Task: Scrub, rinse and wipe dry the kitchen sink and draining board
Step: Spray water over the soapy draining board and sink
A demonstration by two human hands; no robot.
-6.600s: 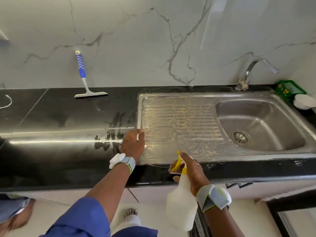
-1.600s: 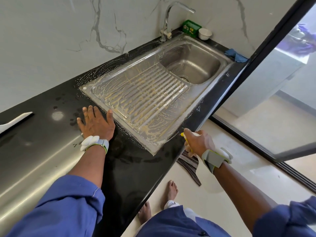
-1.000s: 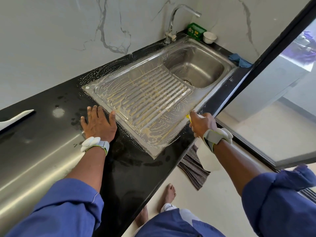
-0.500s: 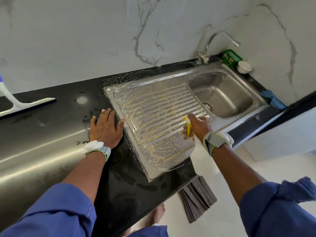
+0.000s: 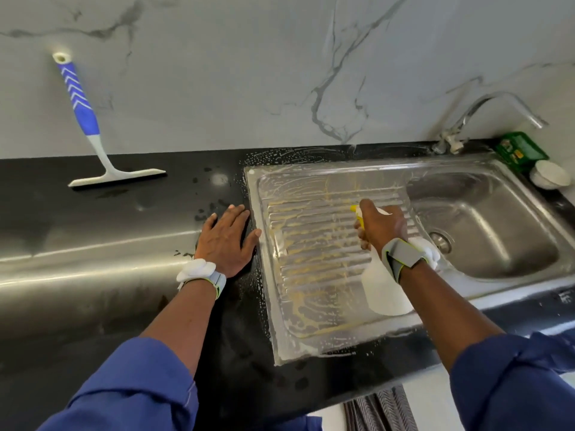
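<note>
With fingers curled round a white plastic spray bottle (image 5: 384, 290), the right hand (image 5: 381, 228) apparently soaped the ribbed steel draining board (image 5: 311, 275), the left hand (image 5: 225, 241) lying flat at nine o'clock; scrubbing seemed next.

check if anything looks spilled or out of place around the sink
Yellowish streaks and foam cover the draining board, and droplets spatter the black counter beside its left edge. That suits cleaner sprayed mid-task; nothing else stands out.

No readable text anywhere. The green pack (image 5: 521, 149) in the back corner beside the tap (image 5: 485, 110) carries a yellow-and-red printed patch, but its lettering is too small and blurred to make out. White chevrons run down the blue squeegee handle (image 5: 79, 101): a pattern, not writing. The spray bottle (image 5: 384, 293) shows only a plain white side.
</note>
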